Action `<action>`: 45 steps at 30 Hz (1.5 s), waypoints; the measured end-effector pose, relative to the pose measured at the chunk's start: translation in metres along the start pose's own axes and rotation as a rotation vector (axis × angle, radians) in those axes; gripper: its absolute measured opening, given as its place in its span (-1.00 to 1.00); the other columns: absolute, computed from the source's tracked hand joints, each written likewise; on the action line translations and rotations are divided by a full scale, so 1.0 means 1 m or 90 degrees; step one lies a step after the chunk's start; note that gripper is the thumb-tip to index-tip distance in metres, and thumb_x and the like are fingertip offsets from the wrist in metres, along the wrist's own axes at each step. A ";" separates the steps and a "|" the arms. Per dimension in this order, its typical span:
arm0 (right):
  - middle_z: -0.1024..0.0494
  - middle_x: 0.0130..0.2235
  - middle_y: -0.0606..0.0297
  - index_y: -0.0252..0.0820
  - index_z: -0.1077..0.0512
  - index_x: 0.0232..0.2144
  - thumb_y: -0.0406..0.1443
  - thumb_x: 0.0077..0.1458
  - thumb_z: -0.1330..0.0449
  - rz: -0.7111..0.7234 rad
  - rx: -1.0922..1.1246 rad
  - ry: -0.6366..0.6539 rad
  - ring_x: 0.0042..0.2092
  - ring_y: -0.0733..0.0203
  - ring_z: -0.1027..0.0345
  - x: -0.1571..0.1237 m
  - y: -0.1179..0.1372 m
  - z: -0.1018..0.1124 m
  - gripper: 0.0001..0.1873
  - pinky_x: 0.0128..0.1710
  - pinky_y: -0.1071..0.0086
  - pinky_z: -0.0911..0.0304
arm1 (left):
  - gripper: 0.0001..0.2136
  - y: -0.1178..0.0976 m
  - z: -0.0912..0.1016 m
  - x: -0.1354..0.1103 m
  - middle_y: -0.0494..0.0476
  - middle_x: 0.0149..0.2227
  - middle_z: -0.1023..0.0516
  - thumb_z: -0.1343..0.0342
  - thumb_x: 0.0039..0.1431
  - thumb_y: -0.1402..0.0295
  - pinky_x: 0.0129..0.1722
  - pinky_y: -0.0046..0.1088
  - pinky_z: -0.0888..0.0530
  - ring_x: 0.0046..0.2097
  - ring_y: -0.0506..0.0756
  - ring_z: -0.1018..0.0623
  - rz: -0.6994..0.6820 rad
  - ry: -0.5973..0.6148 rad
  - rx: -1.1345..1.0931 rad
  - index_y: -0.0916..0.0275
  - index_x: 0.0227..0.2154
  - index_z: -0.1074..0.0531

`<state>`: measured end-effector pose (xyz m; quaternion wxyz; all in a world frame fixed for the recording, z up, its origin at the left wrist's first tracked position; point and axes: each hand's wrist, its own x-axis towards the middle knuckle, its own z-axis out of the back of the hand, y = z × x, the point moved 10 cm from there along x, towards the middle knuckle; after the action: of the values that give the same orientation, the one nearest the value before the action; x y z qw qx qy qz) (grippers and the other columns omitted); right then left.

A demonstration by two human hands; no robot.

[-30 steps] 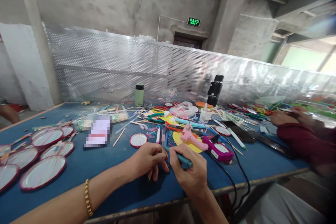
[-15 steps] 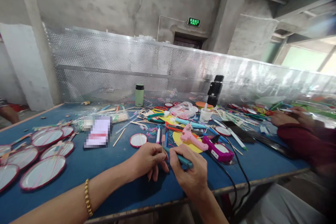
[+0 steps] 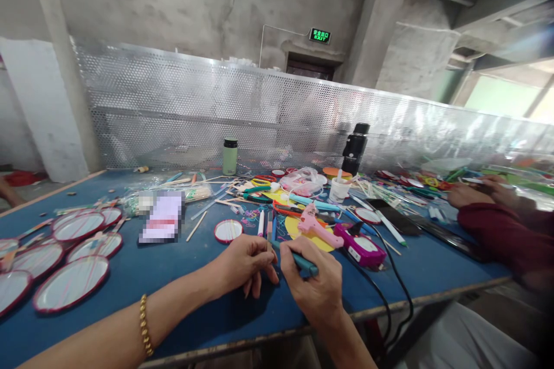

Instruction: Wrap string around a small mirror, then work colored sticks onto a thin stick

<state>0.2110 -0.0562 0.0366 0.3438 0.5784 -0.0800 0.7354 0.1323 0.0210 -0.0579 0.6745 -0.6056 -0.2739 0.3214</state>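
Barely budged since a second ago — right hand [image 3: 318,281] has fingers closed round a teal pen [image 3: 308,266] near the tabletop [image 3: 205,314] front edge, left hand [image 3: 247,260] seems to pinch a thin strip [image 3: 269,227] — same step, I guess

It looks like a craft workshop: a bare concrete wall [image 3: 173,6] and a lit exit sign [image 3: 320,36] far off, sticks [image 3: 197,226] and a glue gun [image 3: 315,227] littering the long worktop [image 3: 149,262], another person's sleeve [image 3: 485,228] at right.

Pen-shaped tool [image 3: 305,265] smooth plastic; glue gun [image 3: 309,222] matt plastic; partition [image 3: 208,101] glossy perforated metal; wall [image 3: 173,6] rough matt concrete; bracelet [image 3: 144,324] glossy, metallic
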 end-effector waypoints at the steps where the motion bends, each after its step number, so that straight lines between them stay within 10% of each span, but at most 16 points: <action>1: -0.44 -0.51 0.37 -0.19 -0.38 -0.47 -0.45 0.09 -0.16 0.000 -0.001 -0.003 -0.49 0.35 -0.30 0.000 0.000 0.000 -0.87 -0.42 0.46 -0.22 | -0.67 0.000 0.000 0.000 0.07 -0.48 -0.54 -0.06 0.04 0.07 -0.82 -0.68 -0.22 -0.72 -0.09 -0.39 -0.001 0.001 0.000 0.29 -0.43 -0.28; 45: -0.49 -0.53 0.36 -0.15 -0.39 -0.47 -0.39 0.10 -0.17 0.026 -0.051 -0.026 -0.54 0.32 -0.35 0.004 0.002 0.006 -0.88 -0.46 0.45 -0.26 | -0.75 -0.001 0.001 0.004 0.13 -0.45 -0.56 -0.03 0.05 0.16 -0.81 -0.65 -0.23 -0.73 -0.09 -0.38 -0.008 0.017 -0.020 0.29 -0.43 -0.29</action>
<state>0.2144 -0.0597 0.0428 0.3496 0.5772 -0.1279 0.7268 0.1347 0.0246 -0.0572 0.6705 -0.6187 -0.2736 0.3048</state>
